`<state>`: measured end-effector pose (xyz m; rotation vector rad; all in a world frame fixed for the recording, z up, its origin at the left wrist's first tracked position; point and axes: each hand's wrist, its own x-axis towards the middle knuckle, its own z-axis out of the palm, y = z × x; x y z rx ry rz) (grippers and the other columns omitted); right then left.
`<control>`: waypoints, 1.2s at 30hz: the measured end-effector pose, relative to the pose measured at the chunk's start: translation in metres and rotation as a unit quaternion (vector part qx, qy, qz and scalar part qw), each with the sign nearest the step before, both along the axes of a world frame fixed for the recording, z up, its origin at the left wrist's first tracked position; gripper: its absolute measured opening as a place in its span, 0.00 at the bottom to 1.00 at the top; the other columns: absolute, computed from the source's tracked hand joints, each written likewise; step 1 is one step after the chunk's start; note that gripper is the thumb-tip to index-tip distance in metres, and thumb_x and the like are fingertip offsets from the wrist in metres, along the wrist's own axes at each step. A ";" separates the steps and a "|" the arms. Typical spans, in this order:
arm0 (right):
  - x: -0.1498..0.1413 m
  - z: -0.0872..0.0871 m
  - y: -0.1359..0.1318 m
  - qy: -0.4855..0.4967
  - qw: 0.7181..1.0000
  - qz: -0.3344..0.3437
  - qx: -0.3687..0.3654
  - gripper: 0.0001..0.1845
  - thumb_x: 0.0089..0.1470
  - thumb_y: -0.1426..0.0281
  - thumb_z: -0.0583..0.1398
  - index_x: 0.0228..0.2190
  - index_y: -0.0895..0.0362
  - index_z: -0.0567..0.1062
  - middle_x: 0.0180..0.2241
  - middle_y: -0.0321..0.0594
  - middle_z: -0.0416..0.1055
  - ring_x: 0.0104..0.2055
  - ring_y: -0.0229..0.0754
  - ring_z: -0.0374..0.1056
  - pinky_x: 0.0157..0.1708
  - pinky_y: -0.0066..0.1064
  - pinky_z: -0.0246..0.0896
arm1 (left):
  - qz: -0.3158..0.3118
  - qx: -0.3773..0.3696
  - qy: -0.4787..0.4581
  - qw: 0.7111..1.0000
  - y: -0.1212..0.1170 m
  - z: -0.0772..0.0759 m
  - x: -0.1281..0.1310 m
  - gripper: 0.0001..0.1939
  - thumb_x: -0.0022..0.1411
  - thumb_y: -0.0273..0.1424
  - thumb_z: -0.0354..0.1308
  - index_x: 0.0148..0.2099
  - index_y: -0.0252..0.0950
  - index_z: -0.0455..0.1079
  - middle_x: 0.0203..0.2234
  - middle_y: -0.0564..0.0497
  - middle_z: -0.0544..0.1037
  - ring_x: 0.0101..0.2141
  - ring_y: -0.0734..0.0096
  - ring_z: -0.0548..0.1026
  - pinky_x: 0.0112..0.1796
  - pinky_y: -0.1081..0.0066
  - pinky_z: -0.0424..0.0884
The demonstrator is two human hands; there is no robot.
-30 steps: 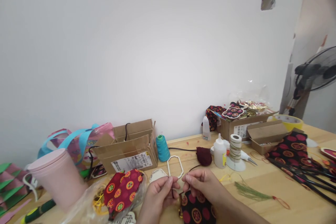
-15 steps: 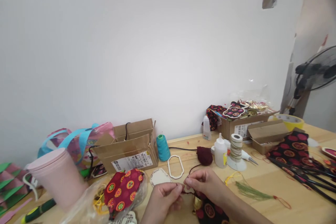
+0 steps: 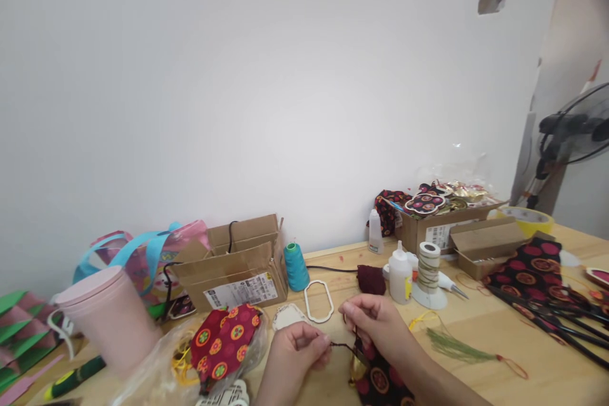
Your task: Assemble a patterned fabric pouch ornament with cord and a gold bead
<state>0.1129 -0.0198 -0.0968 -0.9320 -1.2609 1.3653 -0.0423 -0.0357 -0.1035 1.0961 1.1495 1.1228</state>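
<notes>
My left hand point(image 3: 295, 352) is closed in a pinch on a thin dark red cord point(image 3: 341, 347) low in the middle of the view. My right hand point(image 3: 375, 325) is closed too, its fingers pinching the same cord just above a black patterned fabric piece point(image 3: 378, 384) with a gold bead at its top. The cord runs taut between the two hands. A dark red ball of thread point(image 3: 371, 279) lies behind my right hand on the wooden table point(image 3: 476, 355).
A teal thread spool point(image 3: 295, 267), white oval frame point(image 3: 318, 301), glue bottles point(image 3: 399, 277) and a wrapped reel point(image 3: 428, 274) stand behind my hands. Cardboard boxes point(image 3: 233, 269), a pink cup point(image 3: 108, 317) and red patterned fabric point(image 3: 222, 342) lie left; black fabric with sticks point(image 3: 537, 279), a green tassel point(image 3: 451, 346) and a fan point(image 3: 571, 133) right.
My hands have drawn slightly apart, pulling the cord taut. The black fabric piece has slid right and lower under my right hand. The view shifted a little.
</notes>
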 end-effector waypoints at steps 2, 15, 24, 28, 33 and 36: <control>0.001 0.001 0.001 0.039 0.999 0.023 -0.004 0.19 0.38 0.55 0.59 0.19 0.60 0.68 0.11 0.26 0.58 0.08 0.25 0.43 0.08 0.20 0.38 | -0.003 -0.002 0.001 1.000 0.000 0.000 -0.001 0.13 0.36 0.36 0.65 0.20 0.30 0.70 0.13 0.51 0.74 0.16 0.77 0.67 0.20 0.77 0.62; -0.004 -0.006 -0.008 -0.134 0.985 0.098 0.040 0.13 0.39 0.64 0.59 0.16 0.62 0.75 0.12 0.28 0.51 0.17 0.29 0.43 0.17 0.23 0.36 | -0.006 0.040 0.006 0.999 -0.002 0.004 -0.002 0.12 0.44 0.36 0.61 0.26 0.31 0.73 0.15 0.51 0.73 0.20 0.76 0.68 0.22 0.78 0.64; -0.001 -0.004 0.000 -0.048 0.998 0.039 -0.002 0.20 0.33 0.55 0.61 0.14 0.61 0.70 0.12 0.28 0.54 0.17 0.29 0.45 0.17 0.23 0.39 | 0.052 0.042 -0.040 0.997 0.001 0.009 -0.005 0.14 0.41 0.38 0.62 0.29 0.32 0.73 0.19 0.52 0.72 0.18 0.77 0.67 0.20 0.77 0.64; -0.001 -0.004 0.002 -0.038 0.998 0.047 0.003 0.21 0.32 0.54 0.61 0.13 0.60 0.67 0.12 0.27 0.53 0.16 0.29 0.46 0.17 0.23 0.41 | 0.067 0.059 -0.034 0.995 0.000 0.011 -0.005 0.15 0.41 0.38 0.61 0.30 0.32 0.72 0.18 0.53 0.72 0.17 0.78 0.66 0.20 0.77 0.63; -0.005 -0.013 0.002 -0.088 0.992 0.084 0.020 0.24 0.34 0.49 0.58 0.12 0.59 0.63 0.11 0.28 0.52 0.14 0.29 0.49 0.15 0.23 0.42 | 0.081 0.085 -0.035 0.992 -0.001 0.005 -0.002 0.16 0.40 0.39 0.62 0.29 0.31 0.71 0.16 0.54 0.71 0.15 0.79 0.65 0.18 0.77 0.61; -0.006 -0.020 0.006 -0.122 0.986 0.110 0.019 0.26 0.33 0.47 0.56 0.11 0.58 0.61 0.11 0.28 0.53 0.14 0.29 0.49 0.15 0.22 0.43 | 0.092 0.087 -0.043 0.991 -0.005 0.017 -0.002 0.18 0.39 0.40 0.62 0.30 0.30 0.71 0.17 0.52 0.71 0.15 0.79 0.65 0.17 0.77 0.61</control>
